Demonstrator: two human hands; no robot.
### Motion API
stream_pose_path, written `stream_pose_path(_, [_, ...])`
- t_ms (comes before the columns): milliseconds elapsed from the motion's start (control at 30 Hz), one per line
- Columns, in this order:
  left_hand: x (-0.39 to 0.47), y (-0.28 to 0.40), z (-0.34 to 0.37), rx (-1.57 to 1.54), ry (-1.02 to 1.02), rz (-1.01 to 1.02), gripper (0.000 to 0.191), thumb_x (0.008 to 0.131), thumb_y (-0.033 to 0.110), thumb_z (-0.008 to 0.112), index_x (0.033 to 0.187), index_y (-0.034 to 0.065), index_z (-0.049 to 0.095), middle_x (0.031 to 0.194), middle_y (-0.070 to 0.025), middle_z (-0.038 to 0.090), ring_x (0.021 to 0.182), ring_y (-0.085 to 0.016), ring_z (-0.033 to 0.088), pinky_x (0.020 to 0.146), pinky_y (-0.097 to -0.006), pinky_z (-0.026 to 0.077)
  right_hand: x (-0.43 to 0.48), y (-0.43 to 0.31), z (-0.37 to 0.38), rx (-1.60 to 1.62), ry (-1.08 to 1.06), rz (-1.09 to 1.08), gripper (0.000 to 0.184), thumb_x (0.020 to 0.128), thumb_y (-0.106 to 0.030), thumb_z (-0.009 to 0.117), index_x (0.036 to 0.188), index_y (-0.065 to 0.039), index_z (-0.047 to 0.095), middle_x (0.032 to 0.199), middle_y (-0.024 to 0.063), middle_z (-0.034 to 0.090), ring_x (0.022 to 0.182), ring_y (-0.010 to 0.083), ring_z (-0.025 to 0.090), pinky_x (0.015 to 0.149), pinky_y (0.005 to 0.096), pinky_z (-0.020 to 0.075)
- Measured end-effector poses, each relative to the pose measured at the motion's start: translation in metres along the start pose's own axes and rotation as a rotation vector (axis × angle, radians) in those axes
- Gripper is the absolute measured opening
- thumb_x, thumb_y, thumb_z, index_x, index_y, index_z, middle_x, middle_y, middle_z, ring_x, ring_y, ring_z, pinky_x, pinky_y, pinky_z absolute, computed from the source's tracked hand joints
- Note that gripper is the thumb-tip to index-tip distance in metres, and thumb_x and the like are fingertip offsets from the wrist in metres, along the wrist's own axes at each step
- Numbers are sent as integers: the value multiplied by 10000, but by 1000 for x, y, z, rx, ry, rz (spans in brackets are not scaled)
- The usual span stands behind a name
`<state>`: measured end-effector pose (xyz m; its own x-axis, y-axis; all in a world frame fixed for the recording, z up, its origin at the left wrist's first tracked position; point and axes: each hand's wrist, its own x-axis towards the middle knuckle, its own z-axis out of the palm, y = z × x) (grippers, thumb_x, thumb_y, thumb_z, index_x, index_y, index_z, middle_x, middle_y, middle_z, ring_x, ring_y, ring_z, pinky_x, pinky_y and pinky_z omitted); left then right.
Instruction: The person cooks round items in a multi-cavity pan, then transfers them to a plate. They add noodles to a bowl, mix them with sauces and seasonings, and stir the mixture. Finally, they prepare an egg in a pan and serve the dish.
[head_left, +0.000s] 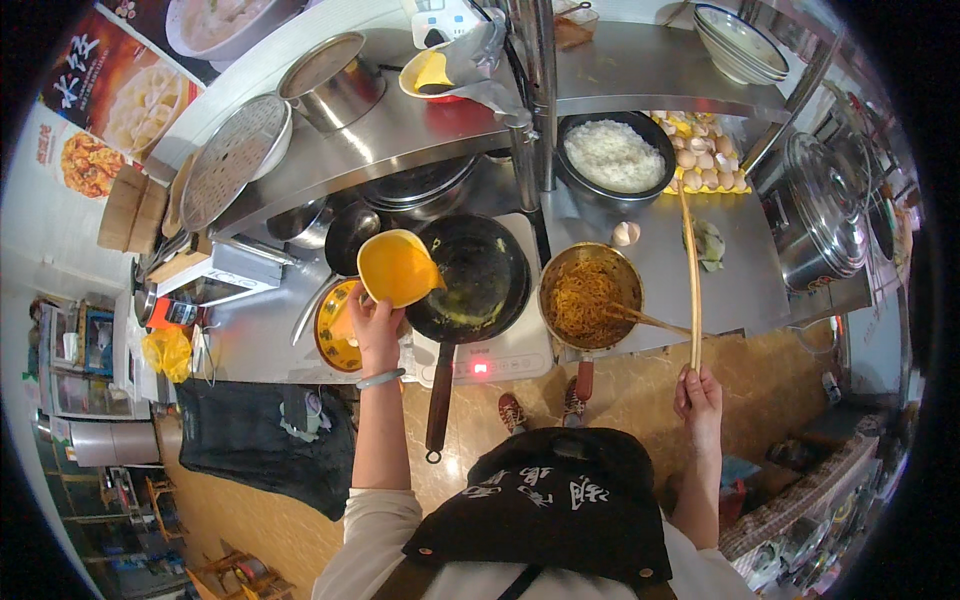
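Note:
My left hand (376, 322) grips a small bowl of beaten egg (394, 268) by its near rim. The bowl tilts toward a black frying pan (472, 289), and egg reaches its right lip at the pan's left edge. Thin smears of egg cling to the pan's inside. Under the pan is a white induction cooker (517, 365) with a lit red display. My right hand (698, 397) holds long wooden chopsticks (693, 292), pointing away from me over the counter. Between my hands stands a saucepan (592, 346) of brown shredded or noodle-like food, with another pair of chopsticks (645, 318) resting in it.
Behind the saucepan are a black pot of cooked rice (615, 157), a yellow tray of eggs (705, 154) and an eggshell (625, 233). A patterned orange bowl (328, 337) sits beside my left wrist. A steel shelf (420, 142) overhangs the back. A large lidded pot (814, 217) stands right.

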<state>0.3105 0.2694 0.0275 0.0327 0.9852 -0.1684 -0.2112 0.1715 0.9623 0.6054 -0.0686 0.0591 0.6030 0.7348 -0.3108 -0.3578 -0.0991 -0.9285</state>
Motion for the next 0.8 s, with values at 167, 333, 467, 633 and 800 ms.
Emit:
stream_pose_path(167, [1, -1, 3, -21, -21, -11, 449, 811, 35, 547, 1203, 88, 334, 1061, -97, 463, 936, -204, 529, 750, -318, 491, -1, -1, 1, -1, 13, -14, 194, 915, -273, 450, 836, -98, 474, 515, -44, 377, 418, 32, 303, 372, 177, 227])
stream_pose_path(333, [0, 1, 7, -34, -31, -34, 442, 818, 30, 537, 1205, 90, 333, 1087, -101, 469, 946, -214, 536, 781, -350, 486, 0, -1, -2, -25, 30, -6, 184, 912, -266, 455, 833, -101, 475, 513, -45, 372, 427, 33, 309, 378, 180, 225])
stream_pose_path(467, [4, -1, 5, -158, -99, -121, 410, 825, 34, 526, 1195, 87, 358, 1128, -106, 476, 1003, -237, 522, 836, -394, 469, 1, -3, 3, -64, 61, 57, 135, 911, -223, 448, 904, -100, 503, 535, -50, 376, 443, 32, 316, 394, 176, 230])
stream_pose_path(633, [9, -11, -1, -434, -178, -329, 338, 830, 63, 526, 1152, 85, 426, 1147, -99, 486, 1063, -259, 484, 868, -415, 451, 9, -2, 27, -126, -64, 228, 164, 903, -163, 432, 1015, -100, 534, 600, -53, 407, 474, 26, 325, 422, 168, 240])
stream_pose_path(800, [10, -19, -7, -507, -150, -428, 309, 825, 72, 531, 1123, 82, 451, 1118, -94, 510, 1065, -247, 485, 873, -403, 451, 24, 9, 50, -457, -185, 48, 184, 881, -103, 425, 1029, -73, 531, 682, 21, 489, 524, 89, 416, 481, 209, 340])
